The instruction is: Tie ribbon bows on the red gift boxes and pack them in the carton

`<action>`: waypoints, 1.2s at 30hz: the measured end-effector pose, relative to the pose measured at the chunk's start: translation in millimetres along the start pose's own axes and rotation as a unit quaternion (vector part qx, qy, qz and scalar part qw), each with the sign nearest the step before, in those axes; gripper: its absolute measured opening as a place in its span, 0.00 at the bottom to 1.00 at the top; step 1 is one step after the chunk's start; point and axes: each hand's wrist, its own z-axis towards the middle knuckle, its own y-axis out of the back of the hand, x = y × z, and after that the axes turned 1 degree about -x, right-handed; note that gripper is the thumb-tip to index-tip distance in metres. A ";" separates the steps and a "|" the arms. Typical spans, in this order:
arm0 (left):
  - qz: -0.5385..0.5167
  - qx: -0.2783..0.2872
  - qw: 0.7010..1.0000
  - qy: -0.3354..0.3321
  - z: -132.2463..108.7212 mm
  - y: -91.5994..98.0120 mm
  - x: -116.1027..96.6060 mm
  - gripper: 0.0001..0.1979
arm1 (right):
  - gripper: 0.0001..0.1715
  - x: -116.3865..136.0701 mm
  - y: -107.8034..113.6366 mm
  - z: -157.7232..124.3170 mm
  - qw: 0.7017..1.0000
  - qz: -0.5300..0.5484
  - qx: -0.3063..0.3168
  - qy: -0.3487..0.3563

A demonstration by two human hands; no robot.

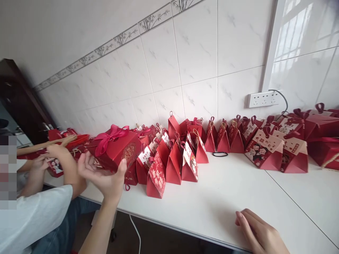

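My left hand (104, 174) is raised over the table's near edge at left, palm up. Its fingers are bent and its thumb stands apart, with nothing visible in its grip. Just behind it is a large red gift box (115, 144) with a magenta ribbon bow; whether the hand touches it I cannot tell. My right hand (261, 229) is low at the right over the white table (212, 204), fingers curled together and no object showing. Nearest beyond my left hand's thumb, triangular red gift boxes (156, 176) with ribbon loops stand in rows.
More red boxes (265, 148) line the tiled wall to the right. A black loop (220, 154) lies on the tabletop. Above, a power strip (263, 100) has a dark cable. At left, a co-worker's hands (42, 160) are at a red box (55, 167).
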 end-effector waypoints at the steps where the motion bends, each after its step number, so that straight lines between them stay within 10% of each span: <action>1: -0.044 0.018 0.999 -0.005 -8.8 -1.1 -19.1 0.43 | 0.26 3.1 0.2 0.5 1.000 0.006 -0.010 -0.012; 7: -0.134 0.137 0.977 0.096 -124.2 -13.6 -77.8 0.44 | 0.30 15.6 7.9 6.9 0.989 0.034 -0.097 -0.111; 14: -0.098 0.411 0.852 0.309 -240.6 4.8 -98.6 0.34 | 0.30 14.5 15.6 13.2 0.961 0.107 -0.171 -0.191; 20: -0.184 0.393 0.827 0.357 -211.3 6.0 -91.2 0.09 | 0.22 12.8 13.2 13.5 0.952 0.139 -0.194 -0.190; 24: -0.167 0.325 0.857 0.364 -182.4 -32.2 -62.5 0.15 | 0.23 10.2 11.7 12.2 0.949 0.155 -0.187 -0.200; 28: -0.214 0.419 0.775 0.423 -182.0 -62.7 -51.9 0.24 | 0.27 6.3 10.6 9.3 0.961 0.169 -0.152 -0.156; 36: -0.262 0.412 0.709 0.509 -197.7 -56.5 -51.1 0.27 | 0.51 3.1 7.5 6.0 0.988 0.123 -0.057 -0.073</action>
